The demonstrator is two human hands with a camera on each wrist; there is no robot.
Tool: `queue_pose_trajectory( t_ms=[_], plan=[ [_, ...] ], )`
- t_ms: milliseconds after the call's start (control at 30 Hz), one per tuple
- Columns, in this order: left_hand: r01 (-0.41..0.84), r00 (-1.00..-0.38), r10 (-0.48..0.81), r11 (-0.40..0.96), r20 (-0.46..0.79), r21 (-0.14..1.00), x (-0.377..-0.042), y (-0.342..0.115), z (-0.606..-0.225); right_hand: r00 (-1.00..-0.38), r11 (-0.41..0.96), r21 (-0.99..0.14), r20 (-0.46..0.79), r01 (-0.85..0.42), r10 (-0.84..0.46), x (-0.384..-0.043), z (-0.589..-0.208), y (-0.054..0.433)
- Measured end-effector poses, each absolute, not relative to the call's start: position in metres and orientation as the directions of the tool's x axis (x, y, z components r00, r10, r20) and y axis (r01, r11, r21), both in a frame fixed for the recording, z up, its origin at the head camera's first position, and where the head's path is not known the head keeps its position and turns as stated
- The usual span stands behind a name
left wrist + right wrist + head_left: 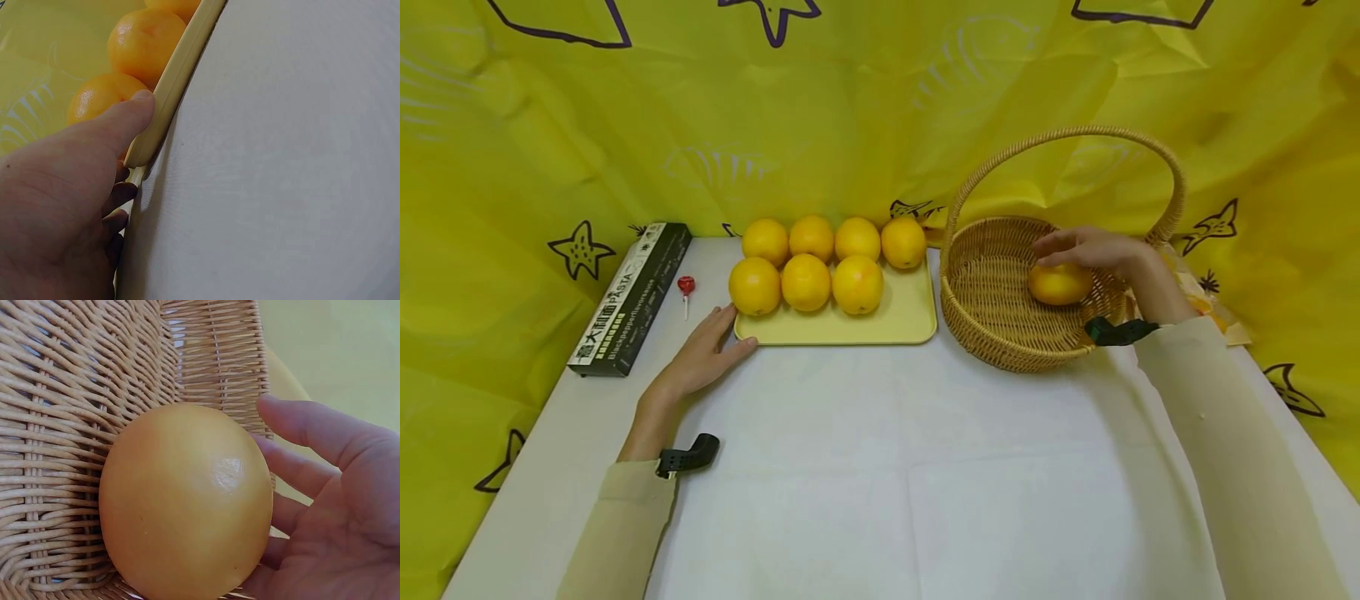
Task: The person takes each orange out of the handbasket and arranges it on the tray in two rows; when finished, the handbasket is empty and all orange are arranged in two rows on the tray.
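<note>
In the head view, several oranges [806, 282] stand in two rows on a pale yellow tray [910, 321]. My left hand [703, 354] rests at the tray's front left corner, its thumb over the rim in the left wrist view and its other fingers along the side. On the right stands a wicker basket [1000, 354] with a tall arched handle. One orange [187, 500] is inside it, low against the woven wall. My right hand [1093, 248] reaches into the basket beside this orange, its fingers extended and the thumb off the fruit in the right wrist view.
A black and white pasta box [632, 300] lies at the left, with a red lollipop [686, 286] beside it. Partly hidden behind the basket is a crumpled package [1213, 312]. Yellow patterned cloth [850, 108] hangs behind the white table [887, 467].
</note>
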State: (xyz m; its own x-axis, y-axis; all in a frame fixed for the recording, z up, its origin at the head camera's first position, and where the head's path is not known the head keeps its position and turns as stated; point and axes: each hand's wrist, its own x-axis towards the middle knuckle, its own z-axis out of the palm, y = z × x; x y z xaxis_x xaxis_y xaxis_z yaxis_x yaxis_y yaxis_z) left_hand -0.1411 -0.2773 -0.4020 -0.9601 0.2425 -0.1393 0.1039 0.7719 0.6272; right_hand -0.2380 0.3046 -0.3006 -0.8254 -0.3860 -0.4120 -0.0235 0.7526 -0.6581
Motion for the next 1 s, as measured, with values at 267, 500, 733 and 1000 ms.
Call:
queue_pose_trajectory(
  t_ms=[267, 500, 733, 1000],
  plan=[
    [0.11, -0.962, 0.241, 0.772, -0.129, 0.626, -0.142, -0.278, -0.402, -0.781, 0.795, -0.598, -0.446, -0.104, -0.438, -0.239, -0.297, 0.306],
    [0.119, -0.962, 0.247, 0.769, -0.119, 0.628, -0.143, -0.277, -0.402, -0.695, 0.824, -0.517, -0.505, -0.231, -0.512, -0.237, -0.292, 0.297],
    [0.136, -0.959, 0.261, 0.761, -0.108, 0.634, -0.141, -0.276, -0.401, -0.675, 0.833, -0.517, -0.546, -0.196, -0.497, -0.232, -0.295, 0.293],
    [0.118, -0.961, 0.248, 0.771, -0.124, 0.626, -0.14, -0.275, -0.401, -0.669, 0.86, -0.466, -0.574, -0.207, -0.472, -0.223, -0.294, 0.291]
  ],
)
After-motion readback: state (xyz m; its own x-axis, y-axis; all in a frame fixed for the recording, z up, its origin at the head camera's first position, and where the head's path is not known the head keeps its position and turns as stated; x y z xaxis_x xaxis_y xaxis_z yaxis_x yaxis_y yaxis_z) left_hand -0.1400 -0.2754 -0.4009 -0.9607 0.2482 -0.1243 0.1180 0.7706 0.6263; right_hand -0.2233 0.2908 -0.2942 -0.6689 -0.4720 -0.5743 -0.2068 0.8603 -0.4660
